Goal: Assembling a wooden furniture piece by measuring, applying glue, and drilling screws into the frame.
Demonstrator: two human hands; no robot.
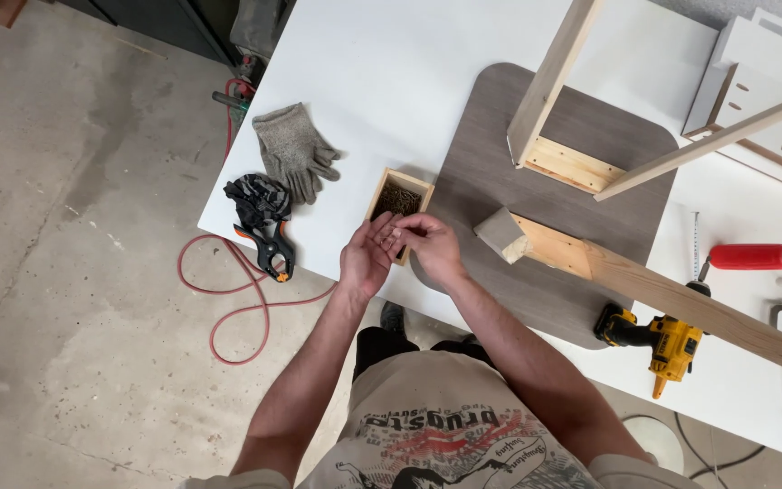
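We hold both forearms forward and angled inward, hands meeting at the table edge. Our left hand [366, 260] lies palm up, cupped and open; our right hand [427, 244] curls over it, fingertips pinched narrow on something too small to make out. The small wooden box [397, 203] of dark screws sits touching the hands at 12 o'clock. Grey knit gloves [295, 149] lie at 10 o'clock

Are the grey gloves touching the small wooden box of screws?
Apart. The head view shows bare white table between the grey gloves and the wooden box.
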